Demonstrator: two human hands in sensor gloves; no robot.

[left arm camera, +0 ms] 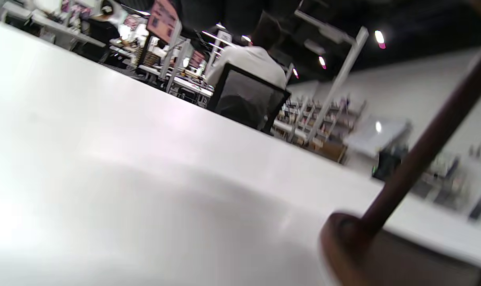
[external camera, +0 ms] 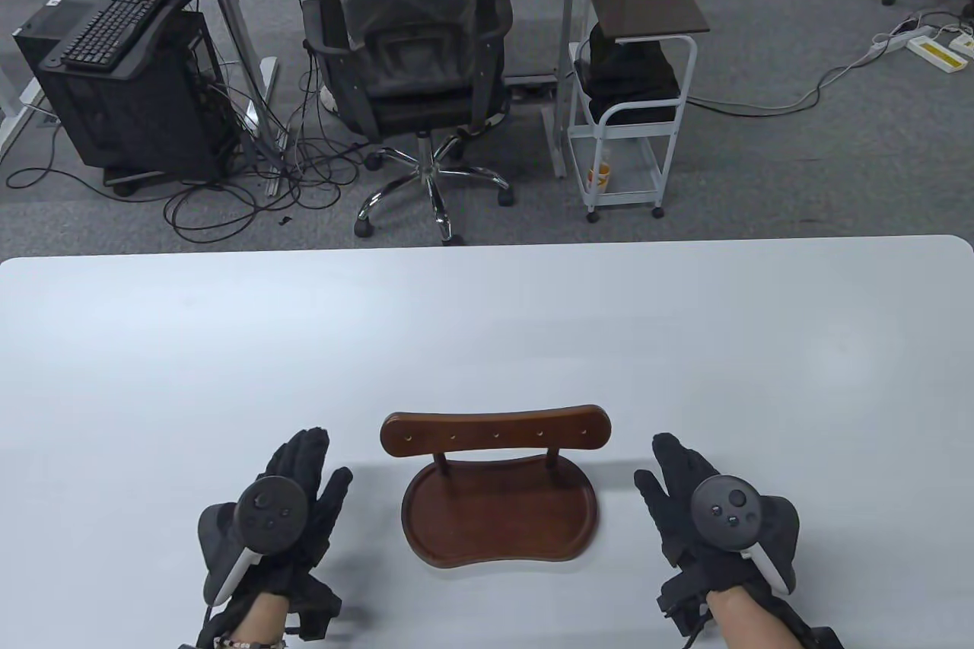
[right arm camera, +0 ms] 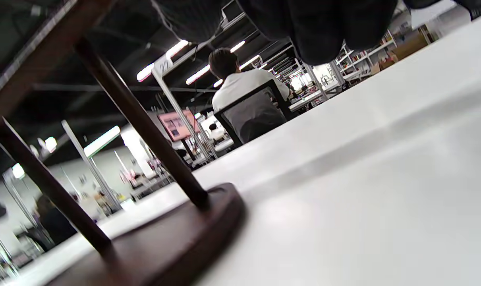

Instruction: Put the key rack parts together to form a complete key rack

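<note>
White table (external camera: 487, 314) up front, grey carpet behind it, and someone sits at a desk in a black mesh office chair (external camera: 411, 48) with their back to us. Between the two hands stands the key rack (external camera: 498, 497), dark wood and fully upright: kidney-shaped base tray flat on the table, two posts rising to the top bar. That bar runs side to side, its long axis pointing from one hand across to the other. The left hand (external camera: 285, 512) lies flat just beside the tray's left edge, fingers spread, gripping nothing. The right hand (external camera: 704, 508) sits just off the right edge, fingers loose and extended, also empty. Neither touches the rack.
</note>
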